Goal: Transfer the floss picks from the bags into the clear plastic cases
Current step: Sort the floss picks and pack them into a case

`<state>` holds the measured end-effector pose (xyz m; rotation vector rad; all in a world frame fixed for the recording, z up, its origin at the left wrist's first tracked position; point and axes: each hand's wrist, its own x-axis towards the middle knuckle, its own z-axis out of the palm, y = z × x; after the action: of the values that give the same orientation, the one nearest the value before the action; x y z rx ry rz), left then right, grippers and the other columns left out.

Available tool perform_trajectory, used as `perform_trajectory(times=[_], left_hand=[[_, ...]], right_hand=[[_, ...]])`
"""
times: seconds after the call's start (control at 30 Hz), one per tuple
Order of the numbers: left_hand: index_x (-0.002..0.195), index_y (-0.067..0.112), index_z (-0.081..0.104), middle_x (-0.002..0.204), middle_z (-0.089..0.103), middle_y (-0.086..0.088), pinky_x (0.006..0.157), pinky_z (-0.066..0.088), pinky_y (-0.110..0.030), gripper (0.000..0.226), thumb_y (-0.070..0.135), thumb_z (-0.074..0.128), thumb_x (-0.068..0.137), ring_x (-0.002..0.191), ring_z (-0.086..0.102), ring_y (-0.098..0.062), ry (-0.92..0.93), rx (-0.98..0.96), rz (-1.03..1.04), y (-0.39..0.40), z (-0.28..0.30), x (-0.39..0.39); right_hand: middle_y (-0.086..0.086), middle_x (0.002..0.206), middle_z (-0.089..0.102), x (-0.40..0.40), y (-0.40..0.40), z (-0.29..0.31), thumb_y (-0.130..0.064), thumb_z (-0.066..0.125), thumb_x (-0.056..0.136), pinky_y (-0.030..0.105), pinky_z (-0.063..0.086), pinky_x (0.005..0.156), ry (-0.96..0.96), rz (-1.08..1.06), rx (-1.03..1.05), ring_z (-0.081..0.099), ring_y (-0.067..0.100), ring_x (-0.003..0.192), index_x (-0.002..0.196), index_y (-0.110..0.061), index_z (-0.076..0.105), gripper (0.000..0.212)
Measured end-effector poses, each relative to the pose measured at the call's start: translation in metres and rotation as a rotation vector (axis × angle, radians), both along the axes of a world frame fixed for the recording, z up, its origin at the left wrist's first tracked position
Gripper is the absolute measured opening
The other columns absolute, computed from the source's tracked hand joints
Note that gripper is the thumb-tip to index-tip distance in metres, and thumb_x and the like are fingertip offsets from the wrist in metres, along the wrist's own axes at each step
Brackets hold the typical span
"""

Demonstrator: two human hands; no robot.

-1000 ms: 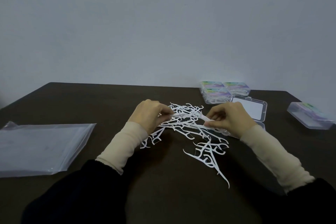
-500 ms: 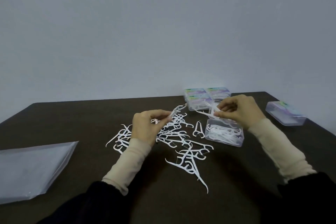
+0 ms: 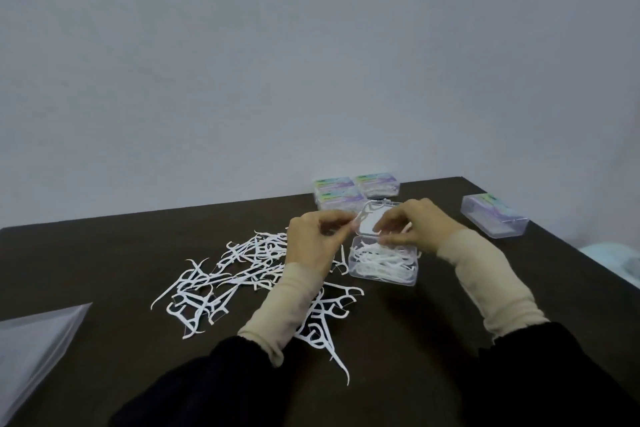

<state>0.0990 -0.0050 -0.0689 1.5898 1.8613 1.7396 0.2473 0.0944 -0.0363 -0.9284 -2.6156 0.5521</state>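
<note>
Several white floss picks (image 3: pixel 221 282) lie scattered in a loose pile on the dark table. An open clear plastic case (image 3: pixel 382 262) right of the pile holds several picks, its lid (image 3: pixel 372 222) raised behind it. My left hand (image 3: pixel 317 241) pinches a floss pick (image 3: pixel 365 215) just left of the case. My right hand (image 3: pixel 414 225) hovers over the case's back edge, fingers pinched on a pick whose tip shows beside the thumb.
Three closed filled cases (image 3: pixel 353 192) sit stacked at the table's back edge. Another closed case (image 3: pixel 493 220) lies at the far right. A clear plastic bag (image 3: pixel 33 350) lies flat at the front left. The table's right edge (image 3: pixel 561 246) runs diagonally.
Both hands have moved from the pile to the open case, each carrying picks. My view has shifted, so the table contents sit further right and lower.
</note>
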Motion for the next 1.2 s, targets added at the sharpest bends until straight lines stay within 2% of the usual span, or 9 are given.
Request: perform_trajectory(times=[0.2, 0.3, 0.37, 0.47, 0.63, 0.77, 0.9, 1.1, 1.2], left_hand=[[0.087, 0.014, 0.076, 0.077, 0.072, 0.003, 0.074, 0.052, -0.02, 0.01, 0.018, 0.074, 0.078, 0.069, 0.063, -0.004, 0.075, -0.099, -0.061, 0.015, -0.011, 0.011], [0.09, 0.019, 0.075, 0.081, 0.072, 0.005, 0.071, 0.045, -0.015, 0.012, 0.02, 0.073, 0.078, 0.071, 0.058, -0.003, 0.198, -0.19, -0.056, 0.019, -0.017, 0.013], [0.094, 0.018, 0.074, 0.082, 0.07, 0.006, 0.07, 0.04, -0.008, 0.017, 0.015, 0.074, 0.077, 0.07, 0.056, 0.002, 0.197, -0.206, -0.068, 0.019, -0.019, 0.013], [0.098, 0.01, 0.071, 0.085, 0.067, 0.005, 0.072, 0.039, -0.001, 0.029, 0.003, 0.076, 0.071, 0.07, 0.057, 0.01, 0.098, -0.177, -0.148, 0.019, -0.019, 0.012], [0.096, 0.011, 0.069, 0.086, 0.067, 0.007, 0.079, 0.047, -0.01, 0.035, -0.004, 0.077, 0.066, 0.076, 0.061, 0.005, 0.012, -0.167, -0.206, 0.019, -0.021, 0.009], [0.095, 0.009, 0.069, 0.088, 0.068, 0.001, 0.077, 0.047, -0.01, 0.031, 0.0, 0.079, 0.067, 0.081, 0.063, -0.003, -0.044, -0.165, -0.203, 0.017, -0.021, 0.006], [0.094, 0.01, 0.07, 0.089, 0.068, 0.003, 0.069, 0.042, -0.004, 0.021, 0.004, 0.074, 0.075, 0.082, 0.061, -0.005, -0.084, -0.154, -0.145, 0.013, -0.023, 0.0], [0.084, 0.007, 0.07, 0.072, 0.064, 0.008, 0.061, 0.043, -0.006, 0.018, -0.009, 0.066, 0.076, 0.062, 0.058, 0.006, -0.08, -0.188, -0.159, 0.009, -0.022, -0.003], [0.079, 0.009, 0.069, 0.069, 0.065, 0.006, 0.063, 0.048, -0.01, 0.02, -0.01, 0.068, 0.074, 0.062, 0.059, 0.002, -0.109, -0.178, -0.173, 0.008, -0.021, -0.001]], right_hand=[[0.003, 0.095, 0.065, 0.01, 0.008, 0.0, -0.015, 0.065, 0.084, 0.019, 0.042, 0.077, 0.118, -0.154, 0.11, 0.055, 0.01, 0.081, 0.099, -0.012, 0.071, 0.016], [0.0, 0.081, 0.063, 0.013, 0.009, 0.001, -0.006, 0.063, 0.082, 0.01, 0.039, 0.065, 0.116, -0.18, 0.082, 0.054, 0.007, 0.069, 0.088, -0.014, 0.073, 0.013], [0.0, 0.073, 0.062, 0.014, 0.01, 0.001, -0.003, 0.061, 0.08, 0.004, 0.038, 0.055, 0.11, -0.205, 0.068, 0.051, 0.002, 0.061, 0.082, -0.015, 0.072, 0.017], [-0.002, 0.069, 0.062, 0.015, 0.01, 0.001, -0.004, 0.059, 0.081, 0.004, 0.039, 0.055, 0.06, -0.197, 0.006, 0.053, 0.003, 0.063, 0.082, -0.015, 0.071, 0.016], [-0.005, 0.062, 0.064, 0.018, 0.01, 0.0, -0.014, 0.066, 0.082, 0.005, 0.041, 0.058, -0.069, -0.135, -0.12, 0.06, 0.003, 0.057, 0.085, -0.012, 0.07, 0.005], [-0.008, 0.068, 0.064, 0.02, 0.01, 0.002, -0.021, 0.074, 0.077, 0.009, 0.041, 0.059, -0.124, -0.086, -0.202, 0.06, 0.003, 0.063, 0.083, -0.019, 0.068, 0.008], [-0.006, 0.067, 0.064, 0.021, 0.01, 0.003, -0.013, 0.077, 0.073, 0.01, 0.048, 0.059, -0.13, -0.047, -0.254, 0.06, 0.005, 0.063, 0.075, -0.026, 0.066, 0.017], [-0.001, 0.071, 0.068, 0.015, 0.009, -0.002, -0.008, 0.076, 0.073, 0.004, 0.045, 0.062, -0.1, -0.022, -0.187, 0.061, 0.002, 0.064, 0.076, -0.018, 0.069, 0.013], [0.003, 0.079, 0.071, 0.011, 0.009, -0.004, -0.012, 0.075, 0.075, 0.001, 0.044, 0.062, -0.111, 0.01, -0.205, 0.061, 0.0, 0.066, 0.076, -0.018, 0.07, 0.008]])
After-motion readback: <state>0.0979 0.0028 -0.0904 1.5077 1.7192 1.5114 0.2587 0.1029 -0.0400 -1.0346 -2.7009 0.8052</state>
